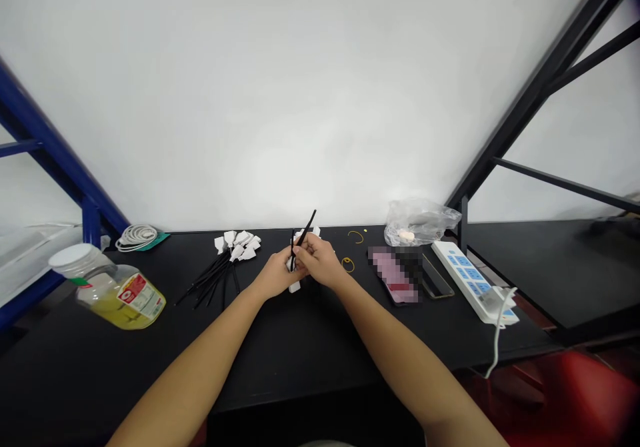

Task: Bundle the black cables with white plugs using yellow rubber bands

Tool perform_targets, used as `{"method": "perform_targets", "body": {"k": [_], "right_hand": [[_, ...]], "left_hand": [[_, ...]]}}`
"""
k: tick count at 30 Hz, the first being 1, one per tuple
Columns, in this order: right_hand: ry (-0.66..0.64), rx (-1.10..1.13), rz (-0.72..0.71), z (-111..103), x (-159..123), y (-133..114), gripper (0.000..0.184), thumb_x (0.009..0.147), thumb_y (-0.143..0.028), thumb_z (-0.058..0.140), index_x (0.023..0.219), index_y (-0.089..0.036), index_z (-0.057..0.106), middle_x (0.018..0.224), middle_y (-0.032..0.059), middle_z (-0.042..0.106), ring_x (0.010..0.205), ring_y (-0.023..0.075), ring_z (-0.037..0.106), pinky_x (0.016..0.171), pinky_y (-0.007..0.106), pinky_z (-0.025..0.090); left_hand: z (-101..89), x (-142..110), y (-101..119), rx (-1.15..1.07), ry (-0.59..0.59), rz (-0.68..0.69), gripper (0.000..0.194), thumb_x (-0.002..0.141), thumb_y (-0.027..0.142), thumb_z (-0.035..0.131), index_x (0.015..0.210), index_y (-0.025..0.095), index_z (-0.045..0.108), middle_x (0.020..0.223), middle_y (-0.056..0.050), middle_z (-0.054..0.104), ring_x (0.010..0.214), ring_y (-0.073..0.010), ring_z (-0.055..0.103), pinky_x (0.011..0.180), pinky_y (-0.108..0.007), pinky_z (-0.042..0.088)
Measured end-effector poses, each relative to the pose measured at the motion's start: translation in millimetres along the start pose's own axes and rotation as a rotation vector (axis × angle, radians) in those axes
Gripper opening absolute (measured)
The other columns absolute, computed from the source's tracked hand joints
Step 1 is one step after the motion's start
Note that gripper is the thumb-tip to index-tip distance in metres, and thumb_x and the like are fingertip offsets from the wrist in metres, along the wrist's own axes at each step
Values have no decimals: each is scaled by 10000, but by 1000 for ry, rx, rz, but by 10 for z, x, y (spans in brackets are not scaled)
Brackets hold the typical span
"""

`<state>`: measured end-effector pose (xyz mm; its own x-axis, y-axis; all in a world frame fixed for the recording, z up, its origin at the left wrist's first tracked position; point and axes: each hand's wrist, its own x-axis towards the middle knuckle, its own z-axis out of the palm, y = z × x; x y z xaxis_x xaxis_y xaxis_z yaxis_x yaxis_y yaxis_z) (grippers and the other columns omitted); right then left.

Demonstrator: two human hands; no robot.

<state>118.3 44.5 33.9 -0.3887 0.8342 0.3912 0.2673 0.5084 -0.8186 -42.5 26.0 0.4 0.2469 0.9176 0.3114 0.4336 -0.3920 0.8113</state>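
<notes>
Near on the black worktop (300,354), my left hand (273,275) and right hand (319,260) meet at centre; their fingers (300,250) are clenched on a thin black rod (307,227) with white tag, pinched from both sides, seemingly to steady it; just left lies a bundle of matching rods (213,284); farther right, a clear plastic bag (420,224).

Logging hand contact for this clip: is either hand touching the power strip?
No, the left hand and right hand meet around a thin black item, apart from the power strip off to the right.
</notes>
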Motion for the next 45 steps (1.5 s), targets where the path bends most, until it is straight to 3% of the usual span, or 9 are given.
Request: {"method": "perform_targets", "body": {"k": [7,12,17,23,27,33,36,40,45], "right_hand": [[-30,-207,-113,12,-106,-12,222,928,-330,584,1120,-225,616,779,5,643,705,165,602,668,264,448],[-35,-207,-120,23,-97,-3,175,935,-361,576,1027,-218,619,709,-22,609,662,154,570,642,252,414],[-22,-217,-113,-14,-94,-39,171,952,-361,552,998,-217,633,669,-26,594,625,149,557,627,248,410],[31,-154,-180,-7,-106,-83,252,978,-330,508,1139,-216,664,802,24,681,741,170,642,726,277,488],[74,-116,-173,2,-105,-107,295,990,-367,491,1178,-219,664,826,23,696,767,170,660,764,284,508],[107,-106,-171,-43,-102,-117,371,1012,-381,431,1273,-217,638,894,48,716,875,196,679,802,300,513],[100,-104,-174,-45,-103,-114,386,1009,-372,436,1311,-218,623,918,46,715,871,192,675,819,307,510],[-24,-45,-134,-23,-102,-93,428,998,-354,470,1398,-219,542,720,-14,662,660,151,634,724,276,506],[45,-101,-80,-93,-101,3,383,949,-401,571,1283,-220,623,790,-9,661,564,104,519,609,238,436]], "left_hand": [[64,-5,9,-11,-84,37,199,739,211,685,932,164,694,966,-48,738,892,-230,672,803,-340,538],[64,0,26,-55,17,29,203,731,207,683,927,152,683,927,-43,732,854,-222,677,746,-318,548],[83,8,17,-76,-90,30,163,803,208,616,932,160,703,934,-54,744,906,-235,697,786,-325,546],[42,3,54,-3,-44,44,170,829,218,581,955,154,675,902,-48,731,790,-202,674,707,-307,535],[46,6,70,-83,23,17,240,789,282,674,995,160,655,939,-46,729,847,-208,676,746,-308,545],[54,31,40,-227,-51,49,376,828,377,683,1128,156,632,1075,-90,723,1011,-250,671,881,-372,538],[74,40,-6,-290,-38,-24,383,878,495,622,1049,153,641,940,-81,719,872,-219,674,766,-336,544],[119,33,-56,-323,-1,-101,520,926,642,460,767,166,595,650,-29,614,599,-150,583,589,-273,474],[123,23,-67,-377,272,-132,502,923,658,459,777,186,544,516,64,442,451,-107,458,541,-260,454]]}}
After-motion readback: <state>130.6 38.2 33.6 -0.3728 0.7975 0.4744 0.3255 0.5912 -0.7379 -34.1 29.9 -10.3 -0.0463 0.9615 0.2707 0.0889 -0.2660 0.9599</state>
